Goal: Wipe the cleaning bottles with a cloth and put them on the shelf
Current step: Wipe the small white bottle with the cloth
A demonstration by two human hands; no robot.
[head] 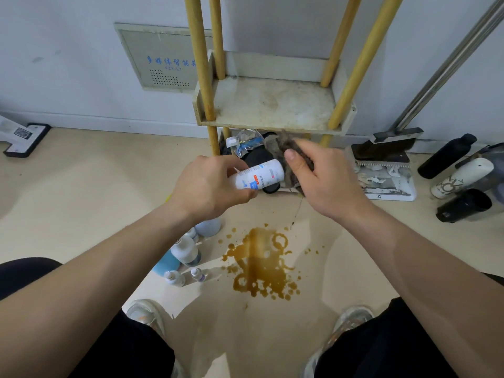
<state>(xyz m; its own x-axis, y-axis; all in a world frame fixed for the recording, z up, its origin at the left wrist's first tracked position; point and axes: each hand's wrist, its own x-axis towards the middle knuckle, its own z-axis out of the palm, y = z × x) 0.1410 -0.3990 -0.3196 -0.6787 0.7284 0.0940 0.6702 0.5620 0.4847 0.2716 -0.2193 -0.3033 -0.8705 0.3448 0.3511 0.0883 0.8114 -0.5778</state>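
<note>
The left hand [210,184] curls its fingers round one end of a white bottle [259,174] and holds it on its side. The right hand [324,178] pinches a grey-brown cloth [286,143] between its thumb and curled fingers, pressing it against the bottle's free end. Just beyond both sets of fingers stands the shelf [272,105], its tier stained. Nearer than the left fingers, under the forearm, more bottles [185,251] stand on the floor beside a brown spill [261,264].
</note>
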